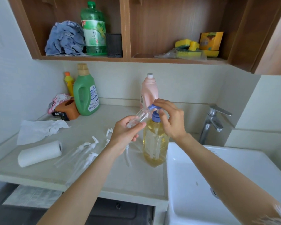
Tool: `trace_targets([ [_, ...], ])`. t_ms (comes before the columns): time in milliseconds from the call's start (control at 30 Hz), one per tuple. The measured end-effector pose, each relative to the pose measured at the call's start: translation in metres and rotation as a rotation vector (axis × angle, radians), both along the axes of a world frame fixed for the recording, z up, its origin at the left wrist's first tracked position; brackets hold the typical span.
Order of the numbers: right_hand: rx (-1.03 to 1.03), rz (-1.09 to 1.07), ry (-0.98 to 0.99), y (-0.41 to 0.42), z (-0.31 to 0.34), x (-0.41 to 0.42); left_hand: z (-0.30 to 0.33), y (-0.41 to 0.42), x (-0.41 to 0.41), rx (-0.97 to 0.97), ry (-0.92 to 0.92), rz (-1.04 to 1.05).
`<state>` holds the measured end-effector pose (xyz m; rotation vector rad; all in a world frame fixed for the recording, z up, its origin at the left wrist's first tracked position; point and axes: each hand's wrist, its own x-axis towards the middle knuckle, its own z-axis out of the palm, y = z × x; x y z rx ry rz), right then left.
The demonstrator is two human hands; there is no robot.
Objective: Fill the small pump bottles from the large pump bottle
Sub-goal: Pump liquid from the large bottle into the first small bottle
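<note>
At the far left of the pale counter (39, 172) a white paper towel roll (39, 153) lies on its side, with a crumpled white tissue sheet (39, 129) behind it. Further back stand an orange tissue box (70, 109), a slim yellow bottle with an orange cap (69, 83) and a green plastic detergent jug with a tan cap (85, 91). Nearer me, several clear small pump bottles with white pump heads (86, 151) lie flat on the counter, just left of my forearm. My left hand (126, 133) grips one clear small empty bottle (139, 117), tilted with its open mouth up against the spout. Behind it stands a pink plastic bottle with a white cap (148, 91). The large clear pump bottle of yellow liquid (155, 143) stands upright on the counter beside the sink edge, about three-quarters full. My right hand (170, 119) rests on its blue pump head (154, 108), fingers curled over the top and thumb against the collar. To the right are the white rectangular sink (193, 184) and a chrome lever tap (213, 120).
</note>
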<state>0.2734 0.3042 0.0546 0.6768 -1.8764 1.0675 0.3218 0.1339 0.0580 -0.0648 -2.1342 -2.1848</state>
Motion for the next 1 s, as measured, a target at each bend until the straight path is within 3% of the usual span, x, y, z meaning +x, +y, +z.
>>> trace_targets([
  [100, -0.124, -0.011, 0.034, -0.009, -0.014, -0.002, -0.004, 0.000, 0.000, 0.018, -0.010, 0.015],
  [300, -0.151, -0.007, 0.018, -0.013, -0.023, 0.004, -0.010, -0.001, 0.000, -0.005, -0.052, 0.044],
  [667, 0.056, -0.004, -0.028, 0.005, 0.018, 0.000, 0.002, 0.005, 0.006, 0.024, 0.019, 0.024],
  [1000, -0.151, -0.055, 0.014, -0.015, -0.008, -0.002, -0.011, 0.007, 0.004, 0.012, 0.049, 0.107],
])
